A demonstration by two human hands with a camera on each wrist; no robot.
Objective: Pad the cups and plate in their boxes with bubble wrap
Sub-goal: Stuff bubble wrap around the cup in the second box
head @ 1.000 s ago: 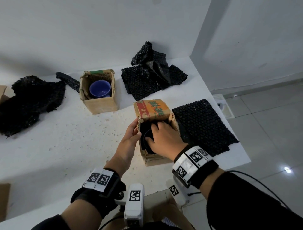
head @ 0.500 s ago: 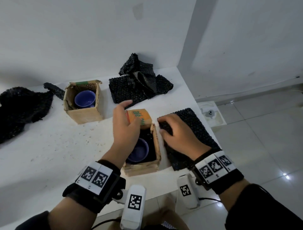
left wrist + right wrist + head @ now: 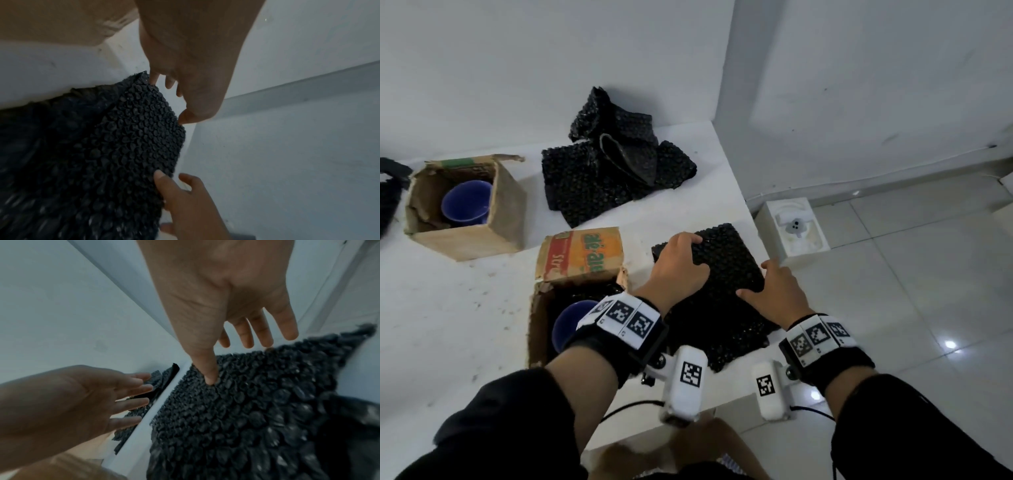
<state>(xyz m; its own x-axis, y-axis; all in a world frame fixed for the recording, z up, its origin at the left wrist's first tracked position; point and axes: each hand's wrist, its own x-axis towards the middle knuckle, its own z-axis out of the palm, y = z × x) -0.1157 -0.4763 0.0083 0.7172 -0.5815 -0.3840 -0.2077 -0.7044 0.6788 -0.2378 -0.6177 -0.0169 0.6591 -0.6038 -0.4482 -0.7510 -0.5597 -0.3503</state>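
Observation:
A flat black bubble wrap sheet (image 3: 726, 270) lies on the white table, right of the near cardboard box (image 3: 582, 253). That box holds a blue cup (image 3: 568, 322) with black wrap around it. My left hand (image 3: 681, 263) rests its fingertips on the sheet's far left corner. My right hand (image 3: 774, 291) is at the sheet's right edge, with its thumb pressing on top. In the right wrist view its fingers (image 3: 285, 324) stretch straight past the sheet (image 3: 246, 410). A second box (image 3: 469, 236) at the far left holds another blue cup (image 3: 465, 202).
A heap of black bubble wrap (image 3: 613, 171) lies at the back by the wall. More black wrap (image 3: 388, 192) shows at the left frame edge. The table's right edge (image 3: 739, 192) drops to a tiled floor, where a white foam tray (image 3: 794, 226) stands.
My left hand has left the near box and moved right onto the flat sheet. My right hand has slid from the sheet's left part to its right edge.

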